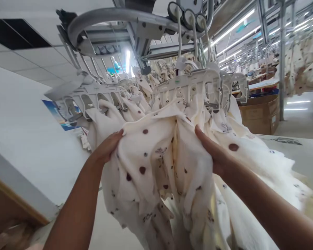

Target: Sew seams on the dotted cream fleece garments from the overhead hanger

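A cream fabric garment piece (146,149) with brown dots and small printed figures hangs spread between my two hands, its lower part drooping in folds. My left hand (108,146) grips its upper left edge, thumb on top. On the right side, my right hand (214,152) pinches the cloth with the thumb along its edge; the other fingers are hidden behind the fabric. Just above and behind are grey plastic clip hangers (187,83) with similar dotted pieces clamped in them. Another clip hanger (94,92) stands at the left, also holding cream cloth.
A curved metal overhead rail (114,15) with rollers (190,18) carries the hangers. More dotted pieces (253,163) hang at the right, close to my right forearm. Beyond them are a cardboard box (261,113) and a metal post (282,62). A white wall (23,132) is on the left.
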The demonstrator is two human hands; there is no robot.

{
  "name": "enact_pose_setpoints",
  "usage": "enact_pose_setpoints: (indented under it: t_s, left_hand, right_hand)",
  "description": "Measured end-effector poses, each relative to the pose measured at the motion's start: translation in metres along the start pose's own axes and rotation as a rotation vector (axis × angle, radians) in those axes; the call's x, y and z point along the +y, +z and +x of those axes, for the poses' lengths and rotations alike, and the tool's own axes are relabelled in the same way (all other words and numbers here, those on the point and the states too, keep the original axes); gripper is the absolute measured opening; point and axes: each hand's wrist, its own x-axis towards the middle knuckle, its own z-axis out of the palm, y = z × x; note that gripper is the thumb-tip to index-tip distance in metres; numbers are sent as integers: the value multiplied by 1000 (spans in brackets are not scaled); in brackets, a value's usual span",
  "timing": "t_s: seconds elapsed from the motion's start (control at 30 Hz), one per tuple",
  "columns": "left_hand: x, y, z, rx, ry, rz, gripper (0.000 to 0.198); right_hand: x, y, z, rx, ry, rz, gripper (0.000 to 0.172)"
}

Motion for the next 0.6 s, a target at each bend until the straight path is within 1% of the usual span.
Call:
enact_pose_setpoints:
  t_s: [0.03,0.07,0.13,0.17,0.2,0.27,0.37,0.4,0.43,0.47,0.53,0.6]
  left_hand:
    - [2,1,-4,-23,53,11,65]
    - [4,2,-8,-37,122,52,69]
    - [5,6,-15,-57,242,180,71]
    - [4,9,-17,-82,260,228,68]
    - [3,11,-19,-112,256,245,64]
    - [-1,17,-22,-214,206,188,57]
    - [-14,31,-32,-466,120,12,52]
    - [-21,38,-38,-536,102,-35,49]
    - [-29,45,-45,-576,94,-60,46]
    - [-38,52,-53,-583,93,-59,43]
    - [-58,65,-69,-538,91,17,37]
    - [-76,69,-81,-400,83,140,28]
  right_hand:
    - [-1,-2,-7,-54,47,41,46]
    - [-1,-4,-13,-71,93,38,45]
    - [5,-12,-23,-42,163,-57,41]
    - [9,-16,-26,-30,178,-95,39]
    - [13,-21,-28,-27,177,-117,36]
    - [21,-30,-33,-41,145,-113,34]
    - [28,-40,-40,-35,120,-62,35]
    - [30,-43,-43,-36,123,-44,37]
    - [31,-45,-46,-42,131,-28,39]
    - [32,-46,-49,-50,140,-15,40]
    - [33,-47,-54,-52,158,10,41]
    - [35,-47,-59,-45,163,28,40]
